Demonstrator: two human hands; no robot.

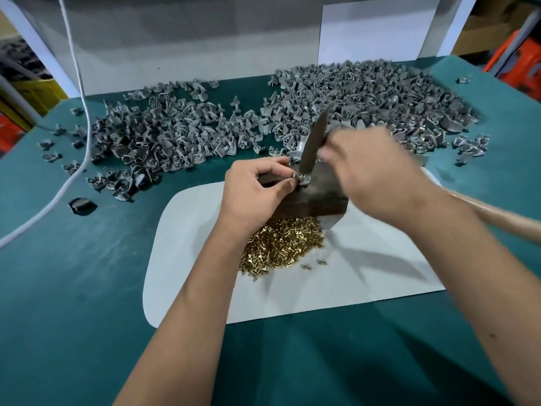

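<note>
A dark brown wooden block [322, 197] sits on a white sheet [190, 244] spread over the green-covered counter [73, 273]. On the block's top, toward its 10 o'clock corner, lies a small grey plastic part with a brass fitting [302, 178]. The left hand [257, 189] pinches this part between thumb and curled fingers, holding it down on the wood. The right hand [371, 174], blurred, grips a flat grey metal blade-shaped tool [314, 145]. The tool's lower tip meets the part and its upper end leans toward 1 o'clock.

At 6 o'clock from the block, touching its near side, lies a heap of small brass rivets [284, 244], with a few strays at its 4 o'clock edge. A broad pile of grey plastic parts [366, 98] spreads at 12 to 2 o'clock from the block, and a second pile [164, 136] at 10 o'clock. A white cord [79, 83] hangs down at 9 o'clock, in front of a white board [175, 39] standing at the counter's far edge.
</note>
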